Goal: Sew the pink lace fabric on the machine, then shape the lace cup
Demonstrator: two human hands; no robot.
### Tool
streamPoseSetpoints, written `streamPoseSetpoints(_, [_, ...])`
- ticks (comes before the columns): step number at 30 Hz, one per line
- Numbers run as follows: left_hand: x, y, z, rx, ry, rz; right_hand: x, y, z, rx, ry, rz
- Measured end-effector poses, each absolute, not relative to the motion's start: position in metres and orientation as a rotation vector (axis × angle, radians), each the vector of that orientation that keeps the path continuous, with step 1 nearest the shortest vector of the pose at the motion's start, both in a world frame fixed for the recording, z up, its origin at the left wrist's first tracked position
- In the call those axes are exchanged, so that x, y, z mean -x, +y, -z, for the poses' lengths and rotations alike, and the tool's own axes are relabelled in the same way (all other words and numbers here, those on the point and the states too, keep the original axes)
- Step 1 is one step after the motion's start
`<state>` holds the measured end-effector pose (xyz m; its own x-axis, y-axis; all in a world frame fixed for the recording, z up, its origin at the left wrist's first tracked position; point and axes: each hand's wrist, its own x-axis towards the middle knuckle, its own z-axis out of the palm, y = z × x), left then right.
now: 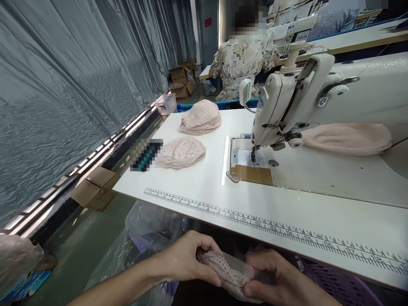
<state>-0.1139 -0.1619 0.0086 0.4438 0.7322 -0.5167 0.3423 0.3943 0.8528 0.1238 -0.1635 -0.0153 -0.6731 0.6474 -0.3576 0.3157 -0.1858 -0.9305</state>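
Below the table's front edge, my left hand (194, 259) and my right hand (270, 272) hold a pale pink lace-edged bra cup (228, 272) between them. Fingers and thumb of the left are closed on its left end; the right pinches the other end. A strip of sheer fabric shows along the upper side of the piece. On the tabletop ahead lie two stacks of similar pink lace cups, a nearer stack (183, 152) and a farther stack (202, 117). To their right stands a white sewing machine (274, 102), its needle area apart from my hands.
The white table (204, 182) has a printed ruler along its front edge. A folded pink fabric piece (347, 138) lies under the machine arm. Purple basket (331, 280) and plastic bags (149, 225) sit below. Cardboard box (95, 187) on the floor; a person (240, 63) sits ahead.
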Motion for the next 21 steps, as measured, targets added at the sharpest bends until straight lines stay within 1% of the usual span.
streamPoseSetpoints(3, [0.112,-0.164,-0.006,-1.126,1.123,-0.352,-0.123,-0.165,0.012,1.120,-1.847,-1.898])
streamPoseSetpoints(10, [0.106,-0.168,-0.003,-1.009,1.131,-0.309,-0.125,-0.172,0.010,1.300,-2.042,-1.697])
streamPoseSetpoints(15, [0.104,-0.169,-0.002,-1.088,1.088,-0.394,-0.124,-0.173,0.010,1.319,-2.074,-1.699])
streamPoseSetpoints(21, [0.106,-0.169,0.001,-0.979,1.132,-0.337,-0.126,-0.174,0.002,1.380,-2.014,-1.778])
